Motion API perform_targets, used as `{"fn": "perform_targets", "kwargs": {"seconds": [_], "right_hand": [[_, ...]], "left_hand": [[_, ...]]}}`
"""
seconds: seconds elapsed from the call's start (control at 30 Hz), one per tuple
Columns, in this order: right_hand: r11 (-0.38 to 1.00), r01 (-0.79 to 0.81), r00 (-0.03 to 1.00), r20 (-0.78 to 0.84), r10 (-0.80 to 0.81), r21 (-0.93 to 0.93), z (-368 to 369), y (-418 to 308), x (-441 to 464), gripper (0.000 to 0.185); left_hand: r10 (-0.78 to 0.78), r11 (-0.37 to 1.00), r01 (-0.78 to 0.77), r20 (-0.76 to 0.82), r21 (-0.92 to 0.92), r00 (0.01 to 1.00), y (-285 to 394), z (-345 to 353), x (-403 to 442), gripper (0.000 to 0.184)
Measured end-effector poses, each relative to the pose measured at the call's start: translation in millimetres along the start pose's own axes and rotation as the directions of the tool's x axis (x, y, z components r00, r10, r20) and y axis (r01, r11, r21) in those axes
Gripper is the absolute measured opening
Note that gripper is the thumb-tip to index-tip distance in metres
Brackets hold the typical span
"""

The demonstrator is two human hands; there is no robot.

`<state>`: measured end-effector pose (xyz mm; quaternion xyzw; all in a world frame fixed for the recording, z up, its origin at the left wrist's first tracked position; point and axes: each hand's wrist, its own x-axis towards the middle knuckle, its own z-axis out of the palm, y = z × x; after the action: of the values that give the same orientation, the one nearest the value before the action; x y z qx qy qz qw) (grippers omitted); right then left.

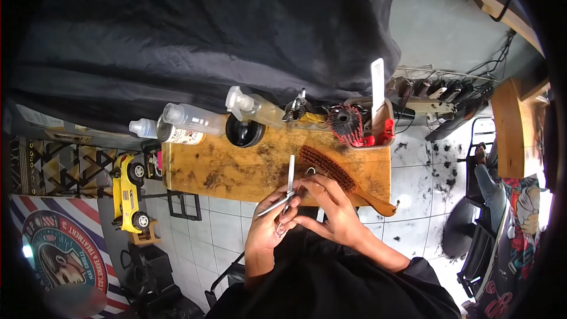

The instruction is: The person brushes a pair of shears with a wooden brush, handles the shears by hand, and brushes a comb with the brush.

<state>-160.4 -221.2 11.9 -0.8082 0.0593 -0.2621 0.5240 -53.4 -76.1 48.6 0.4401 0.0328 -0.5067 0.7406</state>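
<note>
A pair of thinning scissors [290, 172] is between my two hands, above the near edge of the wooden table. Its toothed blade points up and away, and the plain blade angles to the left, so the blades are spread. My left hand [263, 233] is closed around the scissors near the pivot and one finger ring. With bent fingers, my right hand [333, 215] grips the handle side, where the other ring shows by the fingertips. Just beyond my right hand lies a wooden-handled bristle brush [331, 168].
Dark hair clippings litter the wooden table [207, 171]. Along its back stand a spray bottle [254, 106], clear bottles [195, 119], a black round container [243, 132] and a bin [387, 109] with a white comb [377, 85]. A yellow toy truck [126, 195] is at left.
</note>
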Motion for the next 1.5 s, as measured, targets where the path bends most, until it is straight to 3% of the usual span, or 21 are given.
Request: {"fn": "perform_targets", "kwargs": {"seconds": [0.1, 0.17, 0.23, 0.3, 0.37, 0.43, 0.5, 0.57, 0.6, 0.7, 0.77, 0.83, 0.9, 0.97, 1.03, 1.2, 1.3, 1.37, 1.4, 1.43, 1.5], "right_hand": [[1.000, -0.026, 1.000, -0.005, 0.026, -0.003, 6.7, -0.7, 4.5, 0.067], [1.000, -0.031, 1.000, 0.003, 0.031, -0.007, 8.3, -4.8, 10.4, 0.070], [0.999, -0.042, 0.999, 0.025, 0.041, 0.022, 11.9, -10.5, 17.8, 0.075], [0.993, -0.113, 0.991, 0.068, 0.112, 0.018, 23.3, -15.7, 18.5, 0.077], [0.984, -0.176, 0.979, 0.104, 0.176, -0.007, 37.4, -19.4, 17.9, 0.078], [0.942, -0.321, 0.944, 0.105, 0.311, 0.094, 59.1, -16.6, 13.8, 0.079], [0.964, -0.267, 0.963, 0.043, 0.267, 0.011, 73.5, -18.8, 17.3, 0.075], [0.959, -0.281, 0.960, 0.003, 0.281, 0.016, 79.7, -28.7, 26.7, 0.066], [0.961, -0.276, 0.961, 0.000, 0.276, -0.003, 87.6, -29.7, 29.7, 0.066], [0.948, -0.229, 0.973, -0.067, 0.220, -0.219, 112.5, -27.1, 38.2, 0.056], [0.902, -0.118, 0.993, -0.066, 0.100, -0.415, 122.1, -24.4, 45.4, 0.050], [0.900, -0.093, 0.996, -0.037, 0.085, -0.425, 129.0, -25.2, 54.7, 0.047], [0.888, -0.015, 0.998, -0.064, -0.016, -0.460, 135.7, -37.1, 68.4, 0.047], [0.909, 0.003, 1.000, 0.003, -0.002, -0.416, 144.2, -49.8, 76.2, 0.048], [0.974, -0.147, 0.985, 0.066, 0.161, -0.171, 154.7, -51.2, 76.4, 0.049], [0.943, -0.123, 0.988, 0.052, 0.146, -0.310, 179.2, -39.2, 79.0, 0.045], [0.893, -0.078, 0.996, 0.007, 0.090, -0.443, 191.0, -46.9, 85.3, 0.043], [0.863, -0.056, 0.998, -0.021, 0.053, -0.501, 198.4, -57.5, 92.0, 0.041], [0.832, -0.038, 0.999, -0.049, 0.013, -0.553, 202.2, -63.3, 94.8, 0.043], [0.798, -0.022, 0.997, -0.076, -0.030, -0.602, 206.2, -66.1, 95.9, 0.045], [0.816, 0.009, 0.998, -0.039, -0.039, -0.578, 212.6, -54.4, 83.4, 0.046]], "left_hand": [[-0.016, 0.999, 0.015, -0.029, -0.038, 0.999, 6.9, -6.1, 1.3, 0.038], [0.000, 0.982, 0.019, 0.097, -0.189, 0.995, 12.3, -13.3, 1.2, 0.039], [-0.036, 0.978, 0.056, 0.102, -0.200, 0.994, 19.4, -15.9, 1.0, 0.040], [-0.038, 0.998, 0.035, -0.050, -0.061, 0.998, 18.9, -19.5, 2.1, 0.032], [-0.020, 0.999, 0.021, -0.053, 0.024, 0.998, 20.1, -27.8, 4.5, 0.031], [0.103, 0.917, -0.069, -0.066, 0.393, 0.992, 26.2, -33.9, 9.1, 0.032], [0.146, 0.907, -0.130, -0.009, 0.401, 0.989, 40.2, -38.7, 6.5, 0.031], [0.206, 0.799, -0.200, 0.055, 0.567, 0.977, 49.1, -60.9, 9.1, 0.026], [0.229, 0.833, -0.232, 0.069, 0.502, 0.971, 51.3, -69.4, 10.7, 0.021], [0.270, 0.782, -0.273, 0.089, 0.561, 0.959, 56.9, -96.7, 15.8, 0.022], [0.273, 0.830, -0.333, 0.196, 0.446, 0.942, 69.5, -106.8, 12.4, 0.030], [0.220, 0.819, -0.309, 0.233, 0.483, 0.947, 93.0, -121.5, 8.5, 0.030], [0.340, 0.861, -0.389, 0.197, 0.329, 0.919, 94.6, -147.7, 18.7, 0.024], [0.324, 0.885, -0.355, 0.150, 0.301, 0.934, 104.5, -162.9, 19.6, 0.022], [0.340, 0.883, -0.375, 0.166, 0.282, 0.925, 113.0, -174.7, 20.5, 0.022], [0.336, 0.878, -0.386, 0.211, 0.282, 0.918, 126.1, -197.1, 15.5, 0.020], [0.346, 0.813, -0.460, 0.338, 0.358, 0.875, 132.8, -207.7, 13.8, 0.035], [0.394, 0.866, -0.487, 0.440, 0.116, 0.807, 144.8, -205.8, 15.5, 0.066], [0.387, 0.903, -0.428, 0.522, -0.046, 0.760, 150.1, -209.4, 19.0, 0.092], [0.385, 0.904, -0.425, 0.518, -0.045, 0.764, 152.8, -210.9, 20.8, 0.092], [0.425, 0.872, -0.254, 0.389, -0.419, 0.818, 156.0, -210.8, 23.2, 0.103]]}}
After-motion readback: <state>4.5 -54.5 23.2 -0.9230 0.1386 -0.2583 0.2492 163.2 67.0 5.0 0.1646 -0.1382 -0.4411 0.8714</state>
